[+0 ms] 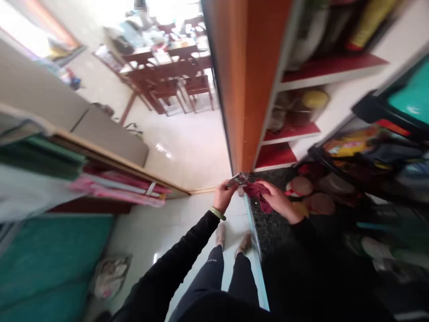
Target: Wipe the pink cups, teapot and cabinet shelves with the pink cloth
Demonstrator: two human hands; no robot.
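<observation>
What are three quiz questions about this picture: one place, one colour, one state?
1. Where is the dark red cloth? A on the floor B in the right hand C on a chair
2. What colour is the bangle on the left wrist? A red B blue C green
3. What is the left hand doing? A pinching a small shiny thing B lying flat on a shelf C hanging empty

1 B: the cloth is bunched in it.
2 C: the bangle looks green.
3 A: it grips the shiny thing.
</observation>
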